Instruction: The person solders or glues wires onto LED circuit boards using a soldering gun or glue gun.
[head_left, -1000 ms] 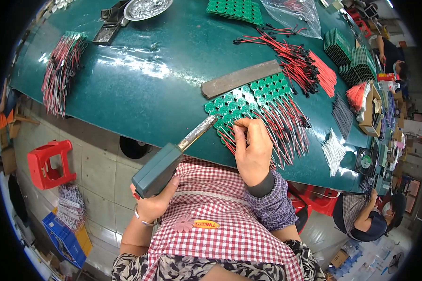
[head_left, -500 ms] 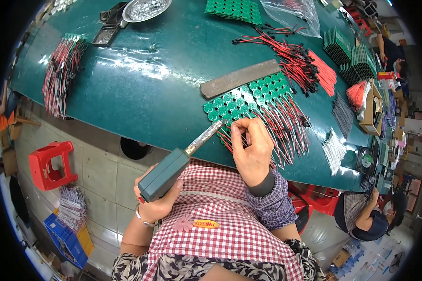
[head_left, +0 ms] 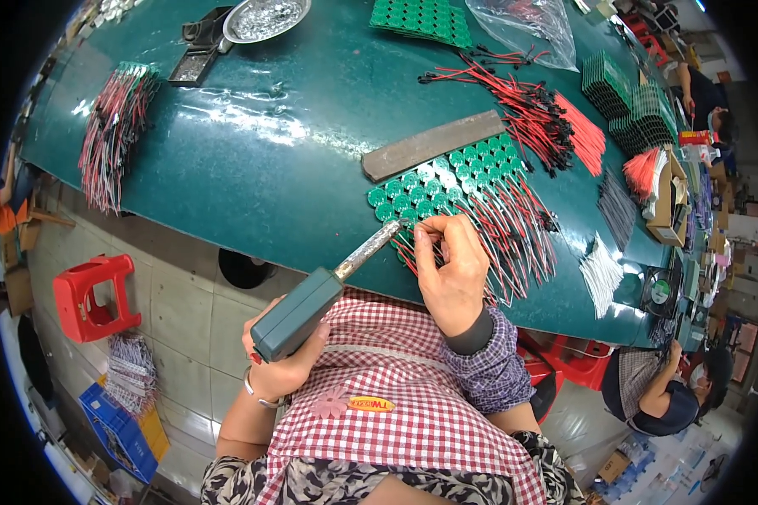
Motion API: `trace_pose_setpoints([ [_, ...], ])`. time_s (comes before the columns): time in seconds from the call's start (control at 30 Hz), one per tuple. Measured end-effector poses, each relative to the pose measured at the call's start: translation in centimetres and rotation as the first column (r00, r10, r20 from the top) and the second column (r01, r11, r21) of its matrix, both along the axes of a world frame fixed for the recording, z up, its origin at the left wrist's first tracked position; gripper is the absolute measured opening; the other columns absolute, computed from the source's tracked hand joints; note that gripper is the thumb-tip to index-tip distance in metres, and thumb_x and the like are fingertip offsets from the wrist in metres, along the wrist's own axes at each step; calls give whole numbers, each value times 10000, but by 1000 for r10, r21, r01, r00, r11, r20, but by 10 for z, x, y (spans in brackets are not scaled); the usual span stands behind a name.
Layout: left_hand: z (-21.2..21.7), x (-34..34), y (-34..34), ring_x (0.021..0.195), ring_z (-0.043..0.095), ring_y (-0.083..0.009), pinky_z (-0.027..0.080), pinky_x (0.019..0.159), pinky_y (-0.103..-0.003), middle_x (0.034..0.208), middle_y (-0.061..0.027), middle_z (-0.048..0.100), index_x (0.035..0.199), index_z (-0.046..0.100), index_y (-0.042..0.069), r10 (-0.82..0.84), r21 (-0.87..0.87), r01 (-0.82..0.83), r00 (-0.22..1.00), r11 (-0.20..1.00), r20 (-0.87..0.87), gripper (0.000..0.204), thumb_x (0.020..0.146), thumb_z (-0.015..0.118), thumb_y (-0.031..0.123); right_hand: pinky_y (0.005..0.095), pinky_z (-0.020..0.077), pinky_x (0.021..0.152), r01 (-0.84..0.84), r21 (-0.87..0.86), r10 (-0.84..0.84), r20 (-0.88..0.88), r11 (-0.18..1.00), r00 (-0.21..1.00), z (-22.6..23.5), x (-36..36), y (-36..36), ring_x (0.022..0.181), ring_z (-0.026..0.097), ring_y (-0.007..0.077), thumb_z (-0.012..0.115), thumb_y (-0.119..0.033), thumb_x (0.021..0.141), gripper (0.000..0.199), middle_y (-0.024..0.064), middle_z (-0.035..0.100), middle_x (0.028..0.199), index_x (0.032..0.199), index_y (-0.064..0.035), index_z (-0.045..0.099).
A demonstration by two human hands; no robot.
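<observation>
My left hand (head_left: pixel 285 370) is wrapped round the dark green, boxy handle of a soldering iron (head_left: pixel 298 315). The iron's metal barrel slants up and right, its tip at the near edge of a panel of round green circuit boards (head_left: pixel 408 195). Close beside that tip, my right hand (head_left: pixel 456 278) pinches a thin wire between thumb and forefinger; the fingers hide most of it. Red, black and white wires (head_left: pixel 518 240) hang in rows from the panel's right part. A flat grey-brown bar (head_left: pixel 434 145) lies along the panel's far edge.
Loose red-black wires (head_left: pixel 522 109) lie beyond the bar, near stacked green panels (head_left: pixel 606 84). White wires (head_left: pixel 602 273) lie at right. Far left are a wired bundle (head_left: pixel 114 139) and a metal dish (head_left: pixel 265 18). A red stool (head_left: pixel 97 296) stands on the floor. Co-workers are at right.
Almost nothing differs. The whole view has shifted very slightly, while both hands keep their holds and the iron's tip stays at the panel's near edge.
</observation>
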State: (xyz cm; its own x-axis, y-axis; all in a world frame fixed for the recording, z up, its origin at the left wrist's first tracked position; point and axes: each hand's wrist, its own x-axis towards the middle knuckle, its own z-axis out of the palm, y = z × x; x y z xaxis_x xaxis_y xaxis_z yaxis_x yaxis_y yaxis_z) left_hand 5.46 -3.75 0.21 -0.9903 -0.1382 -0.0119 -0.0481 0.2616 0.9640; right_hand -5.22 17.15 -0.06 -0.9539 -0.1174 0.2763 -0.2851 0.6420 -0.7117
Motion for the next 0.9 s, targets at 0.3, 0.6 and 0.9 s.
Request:
trace_pose_setpoints([
  [0.3,-4,0,-1,678,657,-182,512,611,-272,837,-119,685,950,683,-46,11,4,-11,1000,1000,-21,231,731,744,-4,354,504,593,-8,-11,7,-11,1000,1000,0,-3,0,688,620,268,662,64,814,137,141,582,826,914,24,578],
  [0.6,11,-27,-23,712,673,-161,526,658,-273,846,-96,717,964,697,-29,263,13,-263,965,965,-14,271,715,792,22,364,494,626,45,-6,-44,14,999,999,0,-4,0,710,610,269,657,31,831,103,133,586,818,904,10,588],
  [0.9,69,-120,-51,693,600,-117,496,646,-284,967,-88,672,1148,620,-51,489,214,-445,719,870,-493,332,833,712,-3,360,485,610,62,-39,-60,39,997,997,-2,0,5,686,600,259,656,43,821,96,127,573,795,869,18,577],
])
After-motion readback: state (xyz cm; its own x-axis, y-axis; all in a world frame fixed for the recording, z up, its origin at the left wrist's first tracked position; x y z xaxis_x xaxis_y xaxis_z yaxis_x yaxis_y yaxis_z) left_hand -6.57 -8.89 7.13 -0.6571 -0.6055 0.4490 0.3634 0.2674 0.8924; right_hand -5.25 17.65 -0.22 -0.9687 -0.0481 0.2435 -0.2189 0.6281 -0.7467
